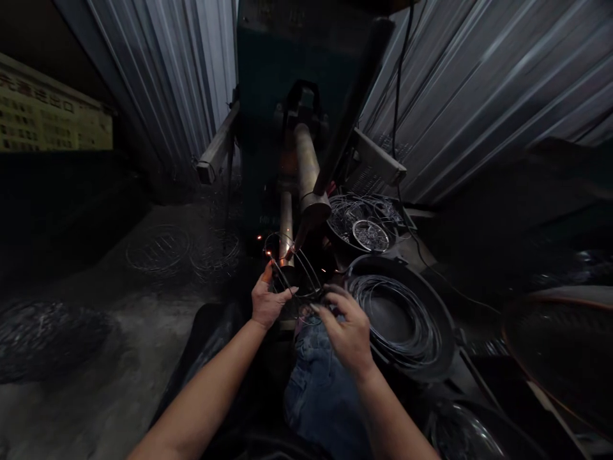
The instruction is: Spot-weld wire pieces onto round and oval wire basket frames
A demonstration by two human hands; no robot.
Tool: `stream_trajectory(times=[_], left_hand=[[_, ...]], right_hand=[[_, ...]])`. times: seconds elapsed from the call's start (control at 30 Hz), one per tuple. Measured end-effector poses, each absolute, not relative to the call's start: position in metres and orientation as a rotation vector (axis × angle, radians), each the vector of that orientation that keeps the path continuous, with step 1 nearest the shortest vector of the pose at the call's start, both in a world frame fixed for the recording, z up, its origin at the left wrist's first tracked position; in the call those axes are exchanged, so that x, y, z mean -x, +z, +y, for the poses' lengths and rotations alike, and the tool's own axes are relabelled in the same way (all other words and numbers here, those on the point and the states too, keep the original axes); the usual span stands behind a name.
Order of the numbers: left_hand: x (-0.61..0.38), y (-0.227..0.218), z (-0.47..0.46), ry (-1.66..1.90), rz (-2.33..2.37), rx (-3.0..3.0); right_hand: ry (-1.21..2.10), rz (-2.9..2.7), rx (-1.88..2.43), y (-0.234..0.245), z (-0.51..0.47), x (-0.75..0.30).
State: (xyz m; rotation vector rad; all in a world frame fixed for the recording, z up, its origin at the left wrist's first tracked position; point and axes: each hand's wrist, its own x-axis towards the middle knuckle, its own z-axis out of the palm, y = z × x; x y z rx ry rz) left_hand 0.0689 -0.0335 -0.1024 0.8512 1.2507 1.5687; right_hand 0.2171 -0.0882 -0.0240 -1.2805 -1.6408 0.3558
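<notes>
A round wire frame (313, 273) of thin metal rods is held between my two hands, below the electrodes of a spot welder. My left hand (271, 300) grips its left side, index finger up along the wire and thumb toward the middle. On the right side, my right hand (348, 326) has its fingers closed on the frame's near edge. The frame reaches the upper electrode tip (291, 252) and the lower brass-coloured post (286, 220). Small orange sparks fly beside my left fingertips. Dim light hides exactly where the wires touch.
To the right, a black round tub (447, 326) holds a coil of wire rings (426, 319). Behind it another basin contains loose wire pieces (345, 214). Wire grids (158, 249) lie on the floor at left. The welder's thick upper arm (306, 160) juts toward me.
</notes>
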Motion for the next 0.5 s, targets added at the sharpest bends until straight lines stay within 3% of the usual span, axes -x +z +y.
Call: stream_trajectory(times=[0.5], left_hand=[[-0.074, -0.096, -0.014, 1.572, 1.071, -0.549]], right_hand=[[0.344, -1.824, 1.326, 0.002, -0.045, -0.195]])
